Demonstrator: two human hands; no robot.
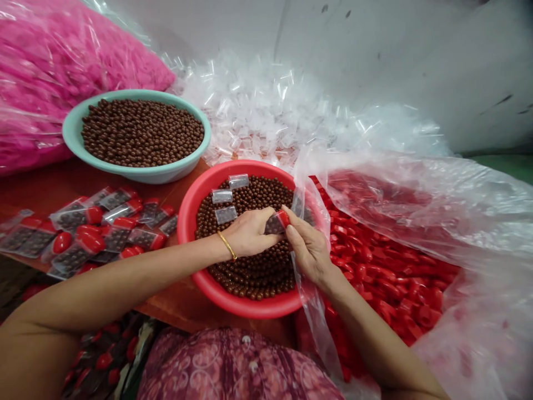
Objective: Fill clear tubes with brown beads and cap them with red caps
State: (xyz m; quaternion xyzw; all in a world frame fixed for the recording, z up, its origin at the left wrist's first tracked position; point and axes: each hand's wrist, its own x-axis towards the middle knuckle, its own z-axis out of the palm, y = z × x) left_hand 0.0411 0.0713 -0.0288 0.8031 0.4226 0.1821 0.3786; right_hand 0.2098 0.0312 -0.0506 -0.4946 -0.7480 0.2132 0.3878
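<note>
Over the red basin [189, 208] of brown balls [250, 278], my left hand [250, 232] is closed around a clear container [275, 223] filled with dark balls. The fingers of my right hand [307, 244] press on the red cap [285, 218] at the container's right end. A gold bangle [227, 245] circles my left wrist. Near the basin's back left, three clear containers [226, 215] lie on the balls.
A teal basin [73, 133] of brown balls stands at the back left. Capped, filled containers [116, 233] lie at the left. Red caps [387, 289] fill a plastic bag at the right. Clear containers [266, 105] are heaped behind, beside a bag of pink pieces [75, 61].
</note>
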